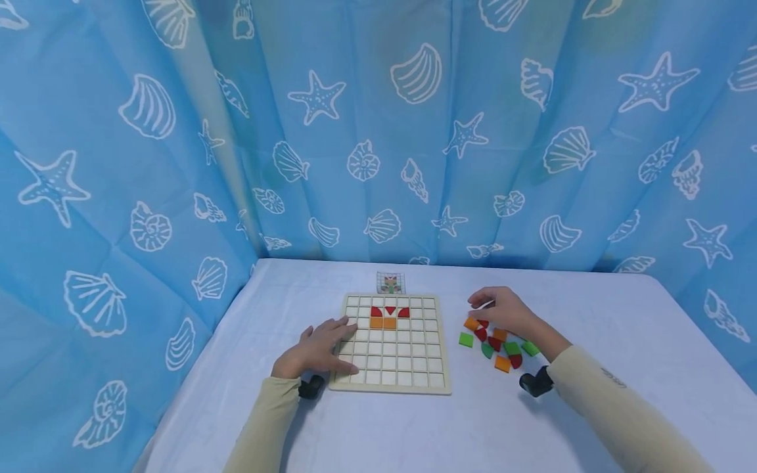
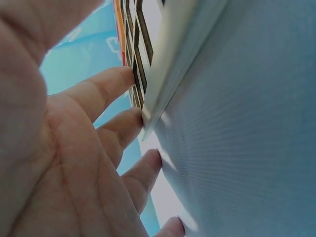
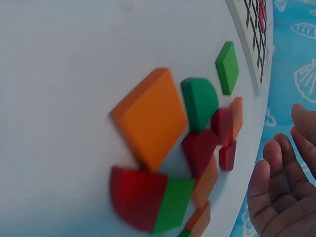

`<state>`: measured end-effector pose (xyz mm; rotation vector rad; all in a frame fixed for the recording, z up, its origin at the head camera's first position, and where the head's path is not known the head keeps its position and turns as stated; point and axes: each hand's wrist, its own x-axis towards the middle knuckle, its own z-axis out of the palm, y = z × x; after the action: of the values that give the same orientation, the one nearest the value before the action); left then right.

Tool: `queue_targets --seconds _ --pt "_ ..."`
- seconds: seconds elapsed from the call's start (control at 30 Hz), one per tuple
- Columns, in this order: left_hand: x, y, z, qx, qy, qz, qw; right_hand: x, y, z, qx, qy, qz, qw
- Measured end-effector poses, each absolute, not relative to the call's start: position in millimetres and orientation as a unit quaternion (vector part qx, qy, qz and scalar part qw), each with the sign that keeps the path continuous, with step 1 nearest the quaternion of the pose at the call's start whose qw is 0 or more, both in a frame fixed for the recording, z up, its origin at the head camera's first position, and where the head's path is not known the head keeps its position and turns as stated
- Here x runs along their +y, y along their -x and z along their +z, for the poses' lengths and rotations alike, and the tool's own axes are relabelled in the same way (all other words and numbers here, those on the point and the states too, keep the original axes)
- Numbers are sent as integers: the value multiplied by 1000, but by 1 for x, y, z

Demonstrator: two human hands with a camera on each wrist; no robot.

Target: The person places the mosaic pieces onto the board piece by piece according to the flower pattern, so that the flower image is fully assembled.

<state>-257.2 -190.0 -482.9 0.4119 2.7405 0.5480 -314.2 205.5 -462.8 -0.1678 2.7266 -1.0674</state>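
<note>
My left hand (image 1: pixel 319 347) lies at the left edge of a pale gridded board (image 1: pixel 445 387), fingers spread, with some fingertips on its rim and the grid in the left wrist view. On the board sit red pieces (image 1: pixel 404 313) in one row and two orange squares (image 1: pixel 376 322) just below. My right hand (image 1: pixel 507 310) hovers over the far side of a loose pile of coloured tiles, fingers loosely bent, and no tile shows between them. Close below its fingertips lies an orange tile (image 1: pixel 471 323). The right wrist view shows a nearer orange square (image 3: pixel 150 118) and a green rounded piece (image 3: pixel 200 102).
A small card with a coloured grid picture (image 1: pixel 390 283) lies behind the board. One green square (image 1: pixel 466 339) lies between board and pile. Red and green pieces (image 1: pixel 516 360) lie at the pile's near side. A blue shell-patterned curtain (image 1: pixel 367 131) hangs behind the white-covered table (image 1: pixel 390 433).
</note>
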Motion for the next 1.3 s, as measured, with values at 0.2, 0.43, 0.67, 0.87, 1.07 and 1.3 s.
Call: queue_targets --seconds 0.2,0.43,0.67,0.87,1.07,1.3 --pt "-193 257 -481 960 -140 183 158 212 307 -469 920 56 -372 109" --pt "-192 257 -485 956 -146 198 157 208 306 -480 917 46 -377 120" --pt "-189 258 -486 958 -143 194 158 201 306 -483 928 45 -354 106" --pt "-188 259 -484 958 -142 190 164 200 308 -485 938 49 -328 96" --pt "-191 259 -484 960 -142 183 159 198 312 -488 945 68 -306 93" --pt "-191 259 -484 959 -139 189 160 194 316 -491 949 58 -295 99"
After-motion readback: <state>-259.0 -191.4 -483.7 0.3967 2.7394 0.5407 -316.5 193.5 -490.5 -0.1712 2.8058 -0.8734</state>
